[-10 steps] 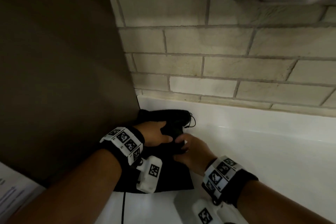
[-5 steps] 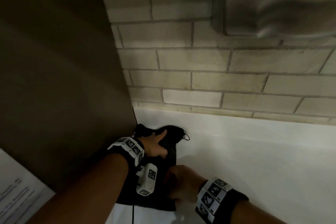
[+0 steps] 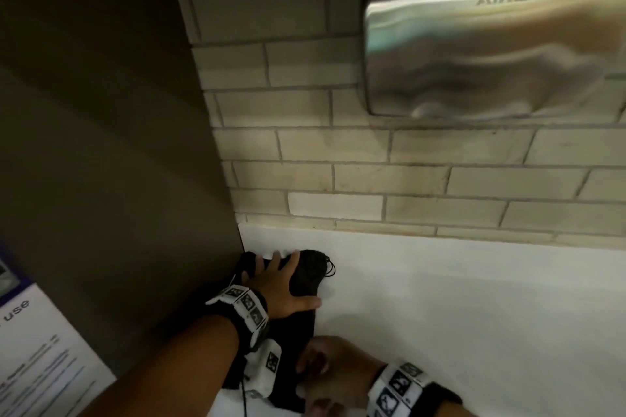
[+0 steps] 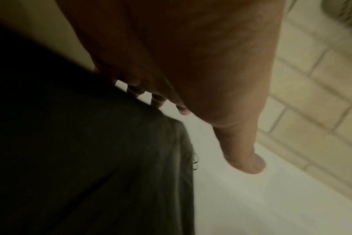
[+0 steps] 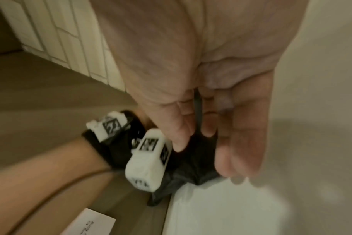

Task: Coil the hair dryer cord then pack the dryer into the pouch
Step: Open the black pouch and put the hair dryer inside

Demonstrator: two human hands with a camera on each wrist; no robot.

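The white counter ran along the brick wall, and the black pouch lay on it in the corner, one side against the brown panel. Its long axis ran from me towards the wall, with the gathered mouth and drawstring at the far end. I saw no dryer or cord, so I judged both were inside the cloth.

My left hand lay flat on the far half, fingers straight and spread towards the mouth and thumb out to the right; it was pressing, not holding. My right hand was at the near end, where the cloth reached the counter's edge. In the wrist view its fingers were almost straight, with a dark strip showing between two of them. I could not tell whether they pinched it.

The mouth lay just beyond my left fingertips and well away from my right hand. So I judged that closing it fell to the left hand, while the right steadied the bottom.
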